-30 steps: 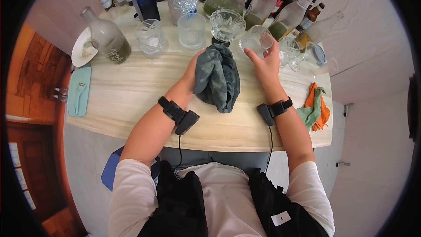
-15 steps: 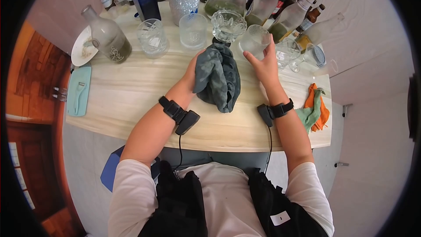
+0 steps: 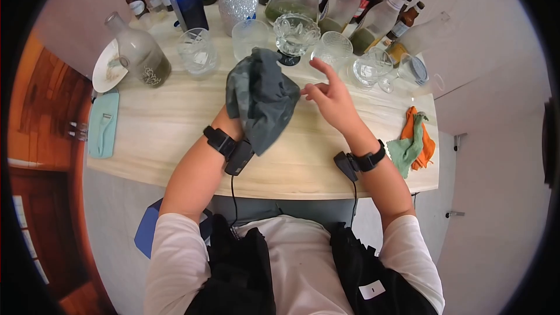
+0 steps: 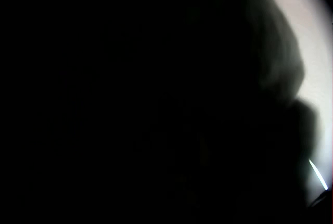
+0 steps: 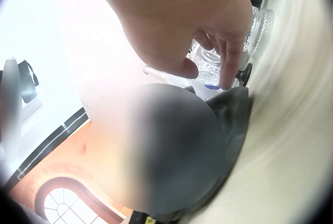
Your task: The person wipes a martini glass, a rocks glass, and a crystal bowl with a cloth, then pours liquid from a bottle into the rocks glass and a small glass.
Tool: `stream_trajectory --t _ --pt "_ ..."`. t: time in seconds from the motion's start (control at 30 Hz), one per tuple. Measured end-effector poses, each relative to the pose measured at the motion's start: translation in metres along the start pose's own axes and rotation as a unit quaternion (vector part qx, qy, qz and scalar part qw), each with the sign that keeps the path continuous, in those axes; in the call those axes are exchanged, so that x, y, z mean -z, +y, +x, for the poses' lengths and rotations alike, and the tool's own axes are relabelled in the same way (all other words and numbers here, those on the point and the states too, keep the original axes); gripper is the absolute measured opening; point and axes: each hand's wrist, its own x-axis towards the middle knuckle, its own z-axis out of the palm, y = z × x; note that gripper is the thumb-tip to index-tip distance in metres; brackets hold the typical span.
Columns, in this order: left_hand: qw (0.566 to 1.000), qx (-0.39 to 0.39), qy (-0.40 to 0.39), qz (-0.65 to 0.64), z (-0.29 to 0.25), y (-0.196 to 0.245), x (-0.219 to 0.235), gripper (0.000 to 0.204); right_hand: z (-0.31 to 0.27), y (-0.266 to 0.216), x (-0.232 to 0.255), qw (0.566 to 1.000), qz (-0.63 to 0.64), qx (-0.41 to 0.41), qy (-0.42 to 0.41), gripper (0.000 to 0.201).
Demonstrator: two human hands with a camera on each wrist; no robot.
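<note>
Head view downward; wrist views close-in.

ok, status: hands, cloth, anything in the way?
Left hand mostly hidden by grey cloth, grip unreadable. Right hand open, beside cloth. Glass tumbler just beyond it.

Head view: left hand point(image 3: 230, 120) almost wholly covered by gray cloth point(image 3: 262, 102); finger pose not determinable. Beyond cloth, sparkly bottle point(image 3: 238, 0) and, farther left, blue bottle point(image 3: 189, 3) cut off by upper edge. Left wrist view: nearly all black, shapes unresolved. Right wrist view: blurred round patch obscures part of cloth.
</note>
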Motion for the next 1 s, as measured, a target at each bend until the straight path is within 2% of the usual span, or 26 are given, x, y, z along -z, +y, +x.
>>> stream_trajectory --t 0.1,0.17,0.23,0.37,0.43,0.47,0.53,0.67,0.73,0.77,0.83,0.97,1.0 --pt "0.995 0.051 0.041 -0.076 -0.001 -0.006 0.000 0.032 0.016 0.006 -0.011 0.999 0.019 -0.039 -0.007 0.071" --pt "0.988 0.076 0.055 -0.119 -0.002 -0.007 0.001 0.032 0.025 0.009 -0.019 0.998 0.040 -0.036 0.012 0.075" --pt "0.971 0.133 0.062 -0.191 -0.002 -0.005 0.001 0.034 0.035 0.015 -0.025 0.997 0.061 -0.033 0.030 0.079" --pt "0.940 0.164 0.076 -0.288 -0.001 -0.015 0.001 0.036 0.053 0.021 -0.033 0.995 0.065 -0.048 0.056 0.088" --pt "0.987 0.099 0.068 -0.104 0.001 -0.016 0.002 0.036 0.059 0.022 -0.036 0.993 0.081 -0.058 0.061 0.091" --pt "0.987 0.100 0.068 -0.103 0.001 -0.014 0.002 0.036 0.061 0.023 -0.038 0.992 0.092 -0.056 0.065 0.093" --pt "0.989 -0.030 0.071 0.124 0.003 -0.007 0.003 0.034 0.065 0.025 -0.040 0.991 0.103 -0.055 0.069 0.095" --pt "0.995 -0.008 0.070 0.064 0.003 -0.011 0.002 0.030 0.069 0.026 -0.045 0.986 0.110 -0.062 0.107 0.094" --pt "0.996 0.035 0.068 -0.041 0.003 -0.006 0.002 0.024 0.070 0.023 -0.047 0.985 0.118 -0.056 0.112 0.093" --pt "0.996 0.036 0.068 -0.041 0.005 -0.001 0.003 0.024 0.073 0.019 -0.049 0.985 0.109 -0.060 0.124 0.093" --pt "0.988 -0.019 0.062 0.139 0.007 0.008 0.005 0.020 0.078 0.017 -0.051 0.984 0.101 -0.064 0.135 0.092" --pt "0.993 -0.010 0.088 0.077 0.007 0.007 0.003 0.018 0.086 0.018 -0.052 0.981 0.143 -0.045 0.125 0.082" --pt "0.995 0.014 0.084 0.051 0.005 0.002 0.004 0.018 0.087 0.019 -0.052 0.980 0.148 -0.046 0.123 0.078"
